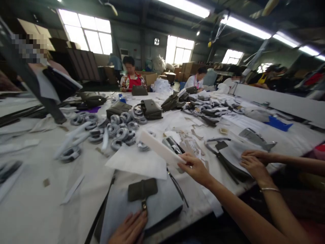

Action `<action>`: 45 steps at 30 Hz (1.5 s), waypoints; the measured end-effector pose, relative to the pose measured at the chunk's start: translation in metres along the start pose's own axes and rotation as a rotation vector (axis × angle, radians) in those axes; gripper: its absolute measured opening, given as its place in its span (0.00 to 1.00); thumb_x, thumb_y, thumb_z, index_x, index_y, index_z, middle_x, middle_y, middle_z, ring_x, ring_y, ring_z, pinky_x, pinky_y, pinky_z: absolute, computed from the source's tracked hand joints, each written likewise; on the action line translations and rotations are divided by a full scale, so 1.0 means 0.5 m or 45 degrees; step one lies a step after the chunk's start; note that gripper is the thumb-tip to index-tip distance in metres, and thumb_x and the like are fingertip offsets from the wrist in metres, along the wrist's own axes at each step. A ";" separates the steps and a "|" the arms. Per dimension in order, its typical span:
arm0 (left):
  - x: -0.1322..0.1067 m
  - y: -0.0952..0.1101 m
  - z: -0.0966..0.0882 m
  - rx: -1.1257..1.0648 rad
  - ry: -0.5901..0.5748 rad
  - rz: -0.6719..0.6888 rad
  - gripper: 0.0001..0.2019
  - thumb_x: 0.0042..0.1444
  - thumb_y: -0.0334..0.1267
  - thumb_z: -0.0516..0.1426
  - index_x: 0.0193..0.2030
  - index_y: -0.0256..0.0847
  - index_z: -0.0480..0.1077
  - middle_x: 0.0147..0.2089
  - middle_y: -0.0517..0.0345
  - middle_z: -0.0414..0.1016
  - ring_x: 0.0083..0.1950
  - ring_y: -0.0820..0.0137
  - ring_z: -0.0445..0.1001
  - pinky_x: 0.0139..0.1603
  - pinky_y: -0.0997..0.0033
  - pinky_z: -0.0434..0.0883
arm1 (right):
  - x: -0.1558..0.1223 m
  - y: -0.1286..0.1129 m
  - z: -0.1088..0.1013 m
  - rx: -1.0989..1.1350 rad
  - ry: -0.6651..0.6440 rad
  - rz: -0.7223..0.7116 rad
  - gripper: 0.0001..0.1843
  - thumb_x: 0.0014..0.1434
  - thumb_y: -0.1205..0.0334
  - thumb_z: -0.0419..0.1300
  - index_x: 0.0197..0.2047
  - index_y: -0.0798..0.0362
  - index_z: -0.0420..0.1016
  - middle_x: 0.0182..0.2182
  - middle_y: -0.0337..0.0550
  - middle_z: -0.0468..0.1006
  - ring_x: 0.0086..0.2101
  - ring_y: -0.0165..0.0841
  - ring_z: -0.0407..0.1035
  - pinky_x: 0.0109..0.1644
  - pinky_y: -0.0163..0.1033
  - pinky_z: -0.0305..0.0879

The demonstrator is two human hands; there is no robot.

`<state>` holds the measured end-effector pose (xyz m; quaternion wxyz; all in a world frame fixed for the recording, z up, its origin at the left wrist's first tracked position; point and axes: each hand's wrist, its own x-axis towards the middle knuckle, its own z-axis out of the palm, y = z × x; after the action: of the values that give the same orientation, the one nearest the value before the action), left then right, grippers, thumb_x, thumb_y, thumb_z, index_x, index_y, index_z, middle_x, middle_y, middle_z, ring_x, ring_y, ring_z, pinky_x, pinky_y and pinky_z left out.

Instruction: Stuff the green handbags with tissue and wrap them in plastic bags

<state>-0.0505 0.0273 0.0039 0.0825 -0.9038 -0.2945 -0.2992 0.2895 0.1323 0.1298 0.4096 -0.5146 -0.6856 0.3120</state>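
An olive handbag (167,203) lies in front of me, its front covered by a pale sheet, with a dark tab (142,189) and a small metal clasp (144,206) on top. My left hand (129,227) rests flat on it, fingertips beside the clasp. Above the bag's far right side, my right hand (195,169) pinches one end of a stiff white strip (159,147), which slants up to the left. Whether the strip is paper or foam I cannot tell. A white paper sheet (138,161) lies at the bag's far edge.
At right, a co-worker's hands (255,162) press on another covered bag (228,159). Wrapped grey coils (122,133) heap up left of centre. Olive bags (151,109) stand beyond, near paper scraps (191,142). A slanted post (38,74) rises at left. Several people sit across the table.
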 end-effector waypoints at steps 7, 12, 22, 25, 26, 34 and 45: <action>-0.001 0.029 -0.028 -0.032 -0.218 -0.195 0.22 0.63 0.34 0.54 0.64 0.42 0.66 0.60 0.54 0.74 0.58 0.62 0.75 0.58 0.59 0.75 | -0.088 -0.055 0.108 -0.747 -0.787 -0.516 0.24 0.60 0.57 0.63 0.60 0.49 0.73 0.58 0.53 0.72 0.55 0.46 0.67 0.61 0.54 0.61; 0.003 0.036 -0.026 -0.120 -0.179 -0.255 0.20 0.63 0.35 0.54 0.62 0.42 0.68 0.56 0.53 0.78 0.54 0.62 0.78 0.55 0.61 0.76 | -0.073 -0.076 0.167 -0.803 -0.758 -0.438 0.27 0.58 0.41 0.63 0.51 0.54 0.78 0.57 0.55 0.74 0.57 0.48 0.67 0.66 0.56 0.55; 0.007 0.041 -0.031 -0.237 -0.104 -0.315 0.19 0.63 0.34 0.54 0.60 0.41 0.69 0.55 0.52 0.79 0.54 0.63 0.78 0.57 0.59 0.75 | -0.041 -0.051 0.230 -0.870 -0.995 -0.519 0.33 0.64 0.48 0.59 0.69 0.50 0.60 0.65 0.53 0.64 0.61 0.47 0.62 0.65 0.51 0.58; 0.005 0.041 -0.029 -0.240 -0.095 -0.327 0.19 0.64 0.34 0.54 0.61 0.40 0.68 0.56 0.52 0.78 0.54 0.63 0.77 0.57 0.59 0.74 | -0.056 -0.054 0.231 -0.893 -0.981 -0.548 0.42 0.60 0.41 0.62 0.70 0.54 0.58 0.67 0.60 0.59 0.63 0.52 0.57 0.66 0.56 0.54; 0.005 0.041 -0.029 -0.240 -0.090 -0.327 0.19 0.64 0.34 0.54 0.61 0.40 0.68 0.56 0.52 0.78 0.55 0.62 0.77 0.58 0.59 0.74 | -0.058 -0.056 0.232 -0.893 -0.985 -0.550 0.41 0.61 0.43 0.61 0.70 0.54 0.58 0.67 0.61 0.58 0.63 0.52 0.57 0.66 0.56 0.55; -0.004 0.041 -0.027 -0.233 -0.146 -0.337 0.18 0.65 0.36 0.53 0.61 0.42 0.69 0.59 0.54 0.76 0.59 0.62 0.74 0.60 0.59 0.72 | -0.047 -0.081 0.182 -0.768 -0.946 -0.570 0.30 0.65 0.60 0.58 0.69 0.41 0.60 0.66 0.53 0.60 0.63 0.46 0.57 0.66 0.54 0.55; -0.011 0.051 -0.021 -0.258 -0.164 -0.445 0.18 0.64 0.38 0.55 0.60 0.46 0.70 0.48 0.54 0.82 0.41 0.64 0.82 0.44 0.66 0.79 | -0.127 -0.034 0.217 -0.947 -0.955 -0.523 0.29 0.67 0.60 0.53 0.70 0.38 0.57 0.71 0.47 0.52 0.66 0.48 0.50 0.69 0.59 0.45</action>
<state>-0.0444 0.0005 0.0098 -0.0810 -0.8600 -0.4199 -0.2785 0.1949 0.0658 0.0780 -0.0187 -0.3344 -0.9340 0.1248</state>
